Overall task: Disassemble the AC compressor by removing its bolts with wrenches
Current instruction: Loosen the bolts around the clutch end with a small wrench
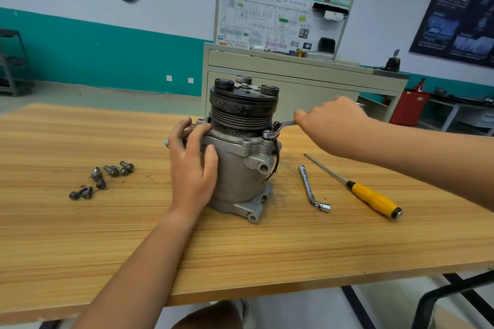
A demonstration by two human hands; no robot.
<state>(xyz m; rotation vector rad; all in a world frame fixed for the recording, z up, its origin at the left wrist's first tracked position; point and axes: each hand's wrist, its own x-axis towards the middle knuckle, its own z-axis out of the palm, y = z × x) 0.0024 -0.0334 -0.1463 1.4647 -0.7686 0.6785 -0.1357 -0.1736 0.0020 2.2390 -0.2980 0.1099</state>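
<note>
The AC compressor is stood upright at frame centre on the table, its body clasped by the curled left hand; a ring wrench, gripped in the right hand, is seated on a flange bolt; several freed bolts lie at centre left; removal is judged partly done, this bolt at least remaining.

**Lighting:** bright, even, diffuse indoor light, seemingly from above.
**Shadows:** soft and faint. There is a thin dark rim under the compressor and under the L-shaped socket wrench on the table.
**Glare:** small glints on that wrench's chrome only.
**Focus:** centre sharp; wall board print soft and unreadable.
**Distortion:** wide-angle bowing — table edges curve, and the corners are stretched and smeared.
</note>
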